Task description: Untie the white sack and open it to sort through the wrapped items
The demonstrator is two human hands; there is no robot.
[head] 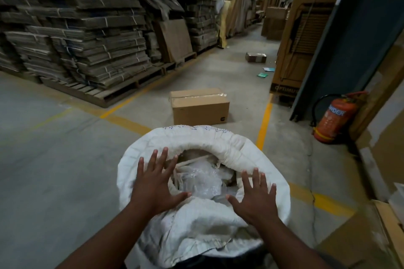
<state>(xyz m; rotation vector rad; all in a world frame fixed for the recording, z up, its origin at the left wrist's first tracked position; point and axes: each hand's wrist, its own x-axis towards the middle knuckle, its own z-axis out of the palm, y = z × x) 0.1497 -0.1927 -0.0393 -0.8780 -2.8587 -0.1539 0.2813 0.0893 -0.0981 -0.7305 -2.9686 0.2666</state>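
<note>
The white sack [196, 220] stands on the floor right in front of me, its mouth open and its rim rolled down into a thick ring. Inside the mouth lie items wrapped in clear bubble plastic [203, 179]. My left hand [154, 183] rests flat on the left side of the rolled rim, fingers spread. On the right side of the rim, my right hand [254, 196] lies the same way, palm down, fingers apart. Neither hand holds anything.
A taped cardboard box [200, 106] sits on the floor just beyond the sack. Pallets of flattened cartons [83, 35] fill the left. A red fire extinguisher [334, 118] leans at the right by tall boxes. Yellow floor lines [264, 122] mark an aisle running ahead.
</note>
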